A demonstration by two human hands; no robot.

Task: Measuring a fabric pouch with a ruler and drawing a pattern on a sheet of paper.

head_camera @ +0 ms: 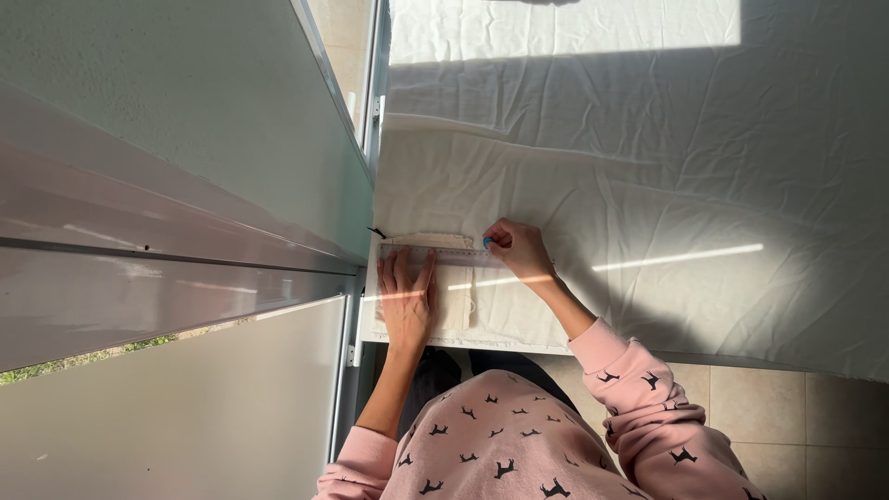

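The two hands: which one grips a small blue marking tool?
The right hand, pinching the blue tool at the clear ruler's end. The left hand lies flat, holding nothing.

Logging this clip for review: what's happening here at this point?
A person in a pink patterned sweatshirt works at a surface covered with white cloth. The left hand lies flat, pressing a clear ruler onto a small cream fabric piece. The right hand pinches a small blue marking tool at the ruler's edge.
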